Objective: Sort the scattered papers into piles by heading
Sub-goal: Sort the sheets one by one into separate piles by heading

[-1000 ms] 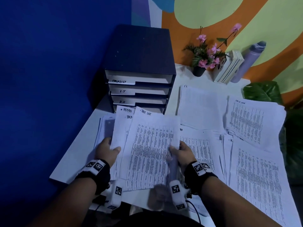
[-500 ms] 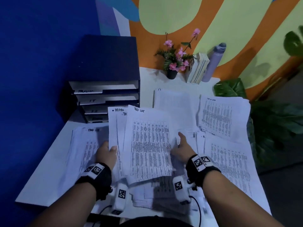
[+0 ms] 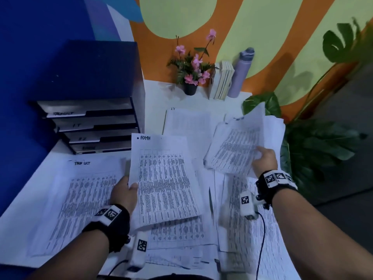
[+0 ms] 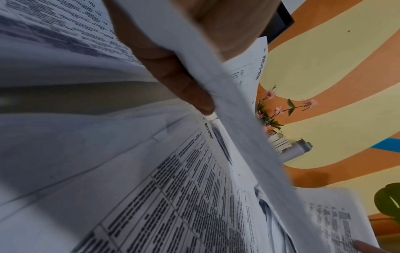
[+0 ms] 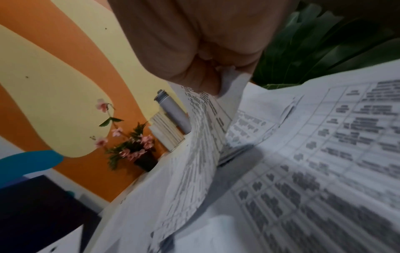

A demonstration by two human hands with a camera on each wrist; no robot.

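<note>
Printed sheets with handwritten headings cover the white table. My left hand pinches the left edge of a sheet headed ADMIN, lifted over the middle; its thumb lies on the paper's edge. My right hand holds a thin, blurred batch of sheets above a pile at the right; in the right wrist view the fingers pinch a paper corner. A TASK LIST pile lies at the left. A sheet headed IT lies further back.
A dark blue drawer unit with labelled trays stands at the back left. A pot of pink flowers, upright books and a lilac bottle line the back wall. Leafy plants crowd the table's right edge.
The right hand has carried the TASK LIST sheets from the middle off to the right. The left hand's stack now shows the ADMIN sheet on top. The head view has swung right.
</note>
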